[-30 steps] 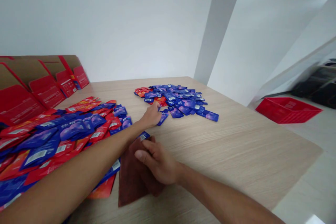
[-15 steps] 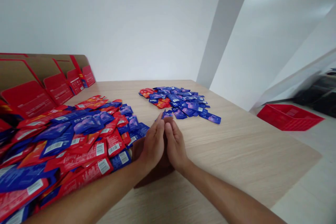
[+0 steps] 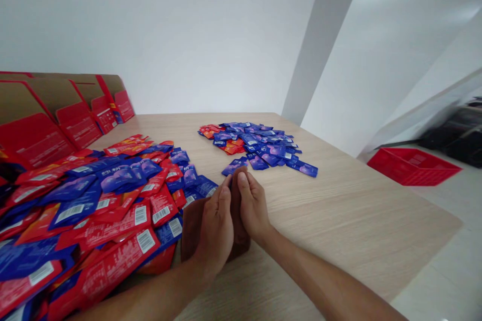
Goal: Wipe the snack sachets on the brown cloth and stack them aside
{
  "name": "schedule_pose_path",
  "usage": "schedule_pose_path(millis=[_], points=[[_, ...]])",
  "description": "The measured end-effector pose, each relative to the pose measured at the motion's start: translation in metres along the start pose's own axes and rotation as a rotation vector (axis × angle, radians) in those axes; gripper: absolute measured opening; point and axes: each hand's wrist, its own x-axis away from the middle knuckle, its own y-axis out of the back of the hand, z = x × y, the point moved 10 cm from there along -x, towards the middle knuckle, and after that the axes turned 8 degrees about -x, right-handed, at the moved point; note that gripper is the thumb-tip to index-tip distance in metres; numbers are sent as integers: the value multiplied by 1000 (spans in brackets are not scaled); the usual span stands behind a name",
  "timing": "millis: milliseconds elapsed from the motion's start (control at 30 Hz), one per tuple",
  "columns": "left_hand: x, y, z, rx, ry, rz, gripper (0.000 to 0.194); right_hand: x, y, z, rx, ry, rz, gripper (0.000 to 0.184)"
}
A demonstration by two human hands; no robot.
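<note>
A brown piece that looks like soft cloth or a pouch [image 3: 191,228] stands folded on the table in front of me. My right hand [image 3: 254,205] is closed on its right edge, thumb on top. My left hand [image 3: 217,223] presses against it from the left, fingers together and pointing away from me. Its middle is partly covered by both hands, so I cannot tell its exact kind. To the left lies a heap of red and blue sachets [image 3: 130,215]. Beyond my fingertips is a smaller pile of mostly blue sachets [image 3: 259,143].
Red cardboard boxes [image 3: 33,135] with raised brown flaps line the table's back left. A white wall [image 3: 211,35] rises behind the wooden table [image 3: 339,220]. Past the table's right edge a red crate [image 3: 410,173] stands on the floor.
My hands have drawn slightly apart and lower, the left one back toward me. More of the brown piece shows between and left of them. A blue sachet beyond them is now uncovered.
</note>
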Motion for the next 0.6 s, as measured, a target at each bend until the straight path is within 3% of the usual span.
schedule_pose_path(millis=[167,267,400,600], points=[[15,-14,-6,83,-35,52,32,-20,22,-10,-6,-28,-103,46],[11,-16,8,232,115,10,27,-20,21,-10,-16,-36,-82,45],[3,-8,33,459,427,-72,40,-15,16,-5,-7,-33,-57,43],[-13,17,30,442,405,-66,41,-17,22,-3,27,-25,-89,44]])
